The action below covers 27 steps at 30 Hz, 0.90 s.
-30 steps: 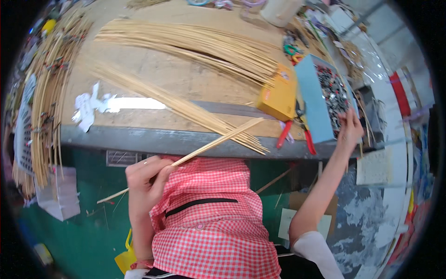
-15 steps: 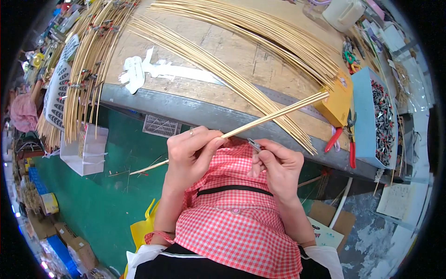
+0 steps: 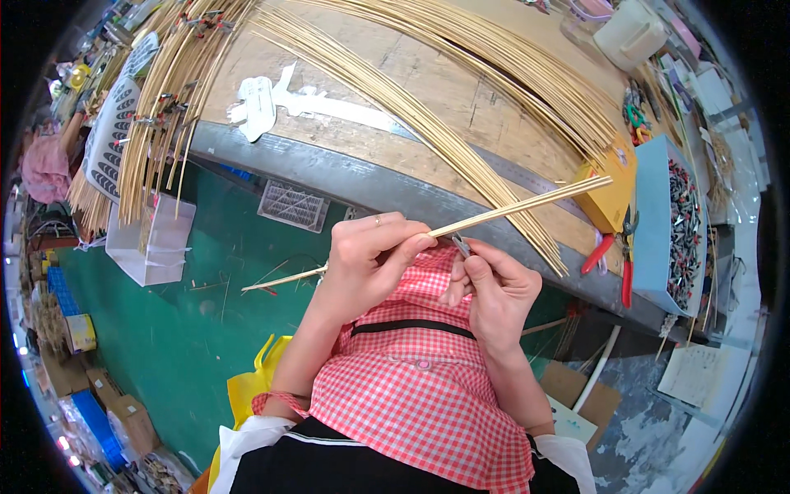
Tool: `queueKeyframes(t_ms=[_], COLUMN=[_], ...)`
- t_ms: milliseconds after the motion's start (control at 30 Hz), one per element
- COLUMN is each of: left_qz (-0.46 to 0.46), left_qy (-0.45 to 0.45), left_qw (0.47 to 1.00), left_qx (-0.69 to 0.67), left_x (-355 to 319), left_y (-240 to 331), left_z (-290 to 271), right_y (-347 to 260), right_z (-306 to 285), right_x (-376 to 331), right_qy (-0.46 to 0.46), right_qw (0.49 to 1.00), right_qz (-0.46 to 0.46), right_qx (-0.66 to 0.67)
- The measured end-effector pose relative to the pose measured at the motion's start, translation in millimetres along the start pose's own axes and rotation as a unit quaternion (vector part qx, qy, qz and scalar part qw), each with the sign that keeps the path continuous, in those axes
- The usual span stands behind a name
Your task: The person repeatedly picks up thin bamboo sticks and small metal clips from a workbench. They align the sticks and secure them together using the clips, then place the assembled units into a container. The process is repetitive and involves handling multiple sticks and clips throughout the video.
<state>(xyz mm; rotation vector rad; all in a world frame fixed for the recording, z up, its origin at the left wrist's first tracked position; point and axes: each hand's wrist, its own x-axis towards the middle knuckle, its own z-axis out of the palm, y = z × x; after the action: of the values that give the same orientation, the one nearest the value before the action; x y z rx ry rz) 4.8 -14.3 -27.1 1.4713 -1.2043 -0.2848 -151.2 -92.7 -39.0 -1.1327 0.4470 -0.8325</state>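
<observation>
Worktop (image 3: 477, 107): bare wood, dark front edge. On it: two stick bundles (image 3: 432, 123), yellow box (image 3: 611, 204), light-blue box (image 3: 652, 239) of clips at right. Green floor (image 3: 189, 354) below; white bin (image 3: 152, 247) at left. Left hand (image 3: 366, 255): fingers pinching thin sticks (image 3: 527, 206) before worktop edge. Right hand (image 3: 500, 292): fingers pinching small clip (image 3: 462, 245) just beside them, contact unclear.

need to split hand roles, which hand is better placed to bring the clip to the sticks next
Probably the right hand: it pinches the small grey clip close to the sticks, while the left hand is occupied gripping them.
</observation>
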Motion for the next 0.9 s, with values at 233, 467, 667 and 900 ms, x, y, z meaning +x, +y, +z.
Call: queueKeyframes(t_ms=[233,467,667,900], left_qz=[-0.005,-0.029,-0.007,-0.008], left_qy=[0.005,-0.008,-0.018,-0.033], left_qw=[1.000,0.999,1.000,0.999], left_qx=[-0.015,-0.015,-0.012,-0.013], left_x=[0,0,-1,-1], left_y=[1,-1,-4,-7], left_z=[1,1,3,4], right_y=[-3,-2,-1,-2], right_z=[3,1,1,2], right_x=[-1,0,1,-1], right_qy=[0.013,0.026,0.017,0.018], right_qw=[1.000,0.999,1.000,0.999], right_qz=[0.011,0.019,0.017,0.026], right_qx=[-0.001,-0.017,-0.006,-0.007])
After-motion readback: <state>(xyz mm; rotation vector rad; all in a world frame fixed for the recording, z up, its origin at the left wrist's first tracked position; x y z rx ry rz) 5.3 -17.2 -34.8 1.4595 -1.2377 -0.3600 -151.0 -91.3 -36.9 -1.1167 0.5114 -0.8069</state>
